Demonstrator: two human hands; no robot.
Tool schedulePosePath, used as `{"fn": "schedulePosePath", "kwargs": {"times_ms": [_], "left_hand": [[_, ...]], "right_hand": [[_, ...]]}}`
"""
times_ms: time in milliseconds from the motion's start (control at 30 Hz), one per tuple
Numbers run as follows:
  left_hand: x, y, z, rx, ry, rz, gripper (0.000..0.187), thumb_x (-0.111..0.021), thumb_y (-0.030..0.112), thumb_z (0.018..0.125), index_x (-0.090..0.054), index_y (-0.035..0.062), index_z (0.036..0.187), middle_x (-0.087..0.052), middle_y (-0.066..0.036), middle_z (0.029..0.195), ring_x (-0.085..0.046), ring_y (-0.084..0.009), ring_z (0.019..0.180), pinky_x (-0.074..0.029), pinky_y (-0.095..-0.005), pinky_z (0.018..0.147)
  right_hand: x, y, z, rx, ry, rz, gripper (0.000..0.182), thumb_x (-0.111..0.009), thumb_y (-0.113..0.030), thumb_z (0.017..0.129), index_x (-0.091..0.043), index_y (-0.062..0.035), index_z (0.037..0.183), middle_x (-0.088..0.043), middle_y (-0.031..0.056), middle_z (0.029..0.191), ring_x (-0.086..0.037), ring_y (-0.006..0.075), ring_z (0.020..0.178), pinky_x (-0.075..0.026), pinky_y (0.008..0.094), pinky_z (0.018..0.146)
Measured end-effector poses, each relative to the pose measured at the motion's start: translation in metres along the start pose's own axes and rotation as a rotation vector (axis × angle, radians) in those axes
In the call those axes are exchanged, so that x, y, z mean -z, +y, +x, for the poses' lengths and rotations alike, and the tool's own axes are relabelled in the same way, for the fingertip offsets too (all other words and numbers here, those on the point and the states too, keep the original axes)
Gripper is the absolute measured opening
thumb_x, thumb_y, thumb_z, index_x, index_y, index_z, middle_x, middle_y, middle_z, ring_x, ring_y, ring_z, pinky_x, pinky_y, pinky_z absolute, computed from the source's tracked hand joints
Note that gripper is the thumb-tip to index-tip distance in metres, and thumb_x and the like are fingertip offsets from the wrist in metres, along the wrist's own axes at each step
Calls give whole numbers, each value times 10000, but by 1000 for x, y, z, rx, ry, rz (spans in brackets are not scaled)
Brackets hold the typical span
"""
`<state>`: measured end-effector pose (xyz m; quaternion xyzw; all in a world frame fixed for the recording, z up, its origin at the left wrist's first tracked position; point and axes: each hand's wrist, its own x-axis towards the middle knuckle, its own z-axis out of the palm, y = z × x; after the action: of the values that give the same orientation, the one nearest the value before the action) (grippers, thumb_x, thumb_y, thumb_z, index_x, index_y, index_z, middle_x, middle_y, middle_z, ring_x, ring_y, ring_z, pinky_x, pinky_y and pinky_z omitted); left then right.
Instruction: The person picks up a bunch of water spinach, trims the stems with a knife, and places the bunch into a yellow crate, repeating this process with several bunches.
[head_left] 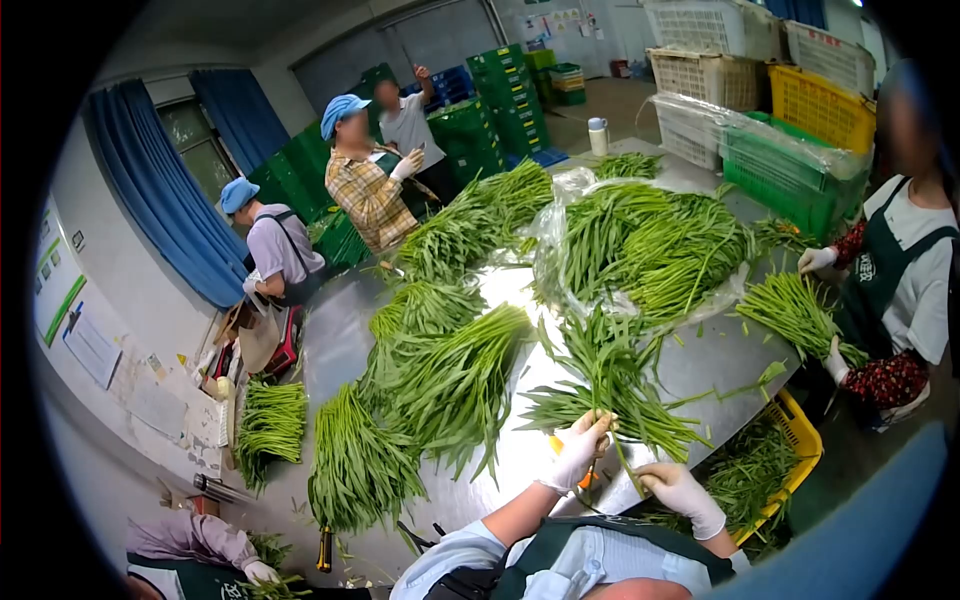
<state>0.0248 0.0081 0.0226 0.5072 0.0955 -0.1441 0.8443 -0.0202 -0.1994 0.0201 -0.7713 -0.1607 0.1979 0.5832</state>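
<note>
White-gloved, my left hand [572, 456] is closed on the stem ends of a small bunch of leafy greens [605, 375], whose leaves spread over the metal table [345, 320]. Orange parts of a tool [587, 479] show just below this hand; whether it is held or lying there I cannot tell. To the right, my right hand [687, 497], also gloved, has its fingers pinched at the lower end of a single green stem [627, 465]. Larger piles of greens [450, 375] lie to the left, and a heap on clear plastic [660, 240] lies beyond.
A yellow crate [806, 437] of greens stands at lower right. A co-worker [905, 265] at the right holds a bunch; others stand left and behind. Stacked crates [705, 80] and a bottle [598, 137] are at the far end. A yellow-handled cutter [324, 550] lies at the near edge.
</note>
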Motion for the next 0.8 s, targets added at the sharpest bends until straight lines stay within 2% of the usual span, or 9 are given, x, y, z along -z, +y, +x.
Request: {"fn": "schedulePosePath", "kwargs": {"times_ms": [233, 333, 433, 467, 500, 567, 600, 700, 800], "left_hand": [[9, -10, 3, -29, 56, -85, 146, -479, 179, 927, -506, 54, 997, -542, 9, 788, -335, -25, 486, -266, -166, 419], [12, 12, 2, -123, 197, -72, 182, -457, 205, 937, -494, 42, 1010, -532, 10, 777, -352, -27, 483, -280, -160, 415], [14, 31, -3, -123, 114, -7, 156, -451, 163, 931, -497, 36, 1010, -531, 15, 777, -362, -23, 492, -273, -149, 418], [11, 29, -6, -109, 69, 79, 157, -457, 155, 925, -502, 34, 1013, -527, 18, 778, -363, -19, 499, -273, -150, 423], [6, 24, -8, -93, 23, 165, 159, -463, 148, 918, -507, 31, 1016, -523, 22, 780, -364, -14, 507, -272, -150, 428], [-11, 15, -18, -13, -27, 528, 193, -528, 198, 891, -550, 49, 1011, -521, 49, 750, -364, 0, 540, -277, -147, 438], [-26, 13, -28, -52, -82, 504, 198, -534, 206, 888, -554, 48, 1005, -527, 49, 754, -381, -3, 555, -295, -147, 450], [-29, -19, -23, -292, -244, 485, 232, -541, 207, 886, -553, 34, 1040, -577, 25, 854, -474, -35, 701, -382, -169, 580], [-26, -22, -24, -138, -129, 480, 236, -545, 204, 884, -569, 29, 1041, -591, 17, 872, -489, -43, 734, -389, -184, 593]], "right_hand": [[-11, -2, -8, -13, -43, -77, 149, -542, -101, 829, -620, 18, 876, -632, 120, 796, -589, 179, 730, -454, 267, 680], [-4, 6, -14, 61, -280, -119, 163, -565, -129, 808, -622, 12, 866, -624, 129, 786, -593, 209, 730, -457, 280, 679], [7, 6, -16, 68, -212, -331, 183, -571, -156, 803, -632, -16, 903, -625, 135, 817, -604, 226, 775, -468, 300, 727], [9, 0, -13, -18, -66, -340, 195, -577, -154, 789, -636, -12, 909, -626, 139, 841, -605, 224, 793, -470, 307, 735], [8, -8, -10, -55, 93, -199, 227, -574, -148, 795, -624, -2, 961, -617, 128, 876, -594, 212, 795, -472, 301, 722], [6, -14, 5, 108, 226, -40, 286, -596, -128, 800, -591, 18, 1046, -590, 100, 899, -566, 150, 769, -456, 261, 679], [2, -9, 13, 105, 227, 124, 309, -588, -106, 808, -568, 24, 1087, -563, 84, 950, -549, 129, 780, -448, 240, 672], [-17, -6, 33, 126, 362, 334, 193, -579, -98, 825, -612, 40, 955, -592, 42, 808, -546, 102, 717, -447, 231, 644], [-24, 3, 41, 127, 466, 495, 132, -579, -98, 840, -631, 16, 882, -603, 5, 738, -530, 80, 675, -434, 222, 611]]}}
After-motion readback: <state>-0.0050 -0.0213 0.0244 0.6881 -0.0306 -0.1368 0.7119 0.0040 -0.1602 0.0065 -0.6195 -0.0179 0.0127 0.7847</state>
